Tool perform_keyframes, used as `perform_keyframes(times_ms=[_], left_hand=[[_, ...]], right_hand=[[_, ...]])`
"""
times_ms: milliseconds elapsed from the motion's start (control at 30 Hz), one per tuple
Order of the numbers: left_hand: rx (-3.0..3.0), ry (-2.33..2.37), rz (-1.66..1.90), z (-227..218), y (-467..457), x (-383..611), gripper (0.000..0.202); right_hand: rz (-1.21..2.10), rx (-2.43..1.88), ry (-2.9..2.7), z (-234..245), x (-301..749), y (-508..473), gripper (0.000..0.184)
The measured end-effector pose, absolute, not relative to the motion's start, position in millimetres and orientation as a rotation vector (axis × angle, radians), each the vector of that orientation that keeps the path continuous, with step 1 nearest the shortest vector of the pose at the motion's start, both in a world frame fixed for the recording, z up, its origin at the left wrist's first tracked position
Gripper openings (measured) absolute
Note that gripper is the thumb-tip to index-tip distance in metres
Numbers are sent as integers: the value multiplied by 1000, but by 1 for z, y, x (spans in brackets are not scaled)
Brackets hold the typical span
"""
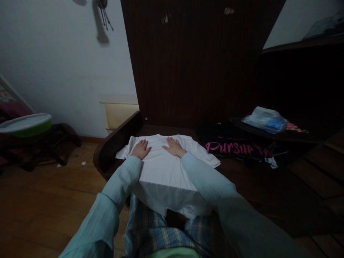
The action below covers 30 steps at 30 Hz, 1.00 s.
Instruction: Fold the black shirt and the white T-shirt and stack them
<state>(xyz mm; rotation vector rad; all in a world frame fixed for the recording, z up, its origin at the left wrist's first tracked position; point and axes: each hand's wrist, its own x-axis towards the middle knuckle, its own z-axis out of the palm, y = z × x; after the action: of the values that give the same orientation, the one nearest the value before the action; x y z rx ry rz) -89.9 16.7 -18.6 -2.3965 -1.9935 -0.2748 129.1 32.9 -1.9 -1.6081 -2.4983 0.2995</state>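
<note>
A white T-shirt lies spread on a dark wooden bench, its sleeves out to both sides and its lower part hanging over the front edge towards my legs. My left hand rests flat on the shirt near its left sleeve, fingers spread. Flat on the upper right part of the shirt is my right hand, its fingers also apart. Neither hand grips the cloth. Small wrinkles show around the collar and sleeves.
Right of the shirt lies dark folded cloth with pink lettering. A plastic packet sits on a dark curved shelf. The bench's raised armrest stands at the left. Farther left, a green basin rests on a stool.
</note>
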Motion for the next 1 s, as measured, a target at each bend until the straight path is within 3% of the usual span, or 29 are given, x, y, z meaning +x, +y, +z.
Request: perform_keyframes(times_ms=[367,533,733,1000], left_hand=[[-2410,-1961,-180,-16,26,-97,60],[-2419,-1960,-205,-15,28,-99,61],[-2455,-1960,-219,-13,32,-107,60],[-2446,-1949,-267,-14,31,-109,57]], right_hand=[[311,-1171,-2535,-1,197,-30,62],[68,-1287,-2496,-10,238,-75,45],[8,-1358,-2456,-21,263,-77,38],[30,-1384,-2400,-32,291,-62,52]])
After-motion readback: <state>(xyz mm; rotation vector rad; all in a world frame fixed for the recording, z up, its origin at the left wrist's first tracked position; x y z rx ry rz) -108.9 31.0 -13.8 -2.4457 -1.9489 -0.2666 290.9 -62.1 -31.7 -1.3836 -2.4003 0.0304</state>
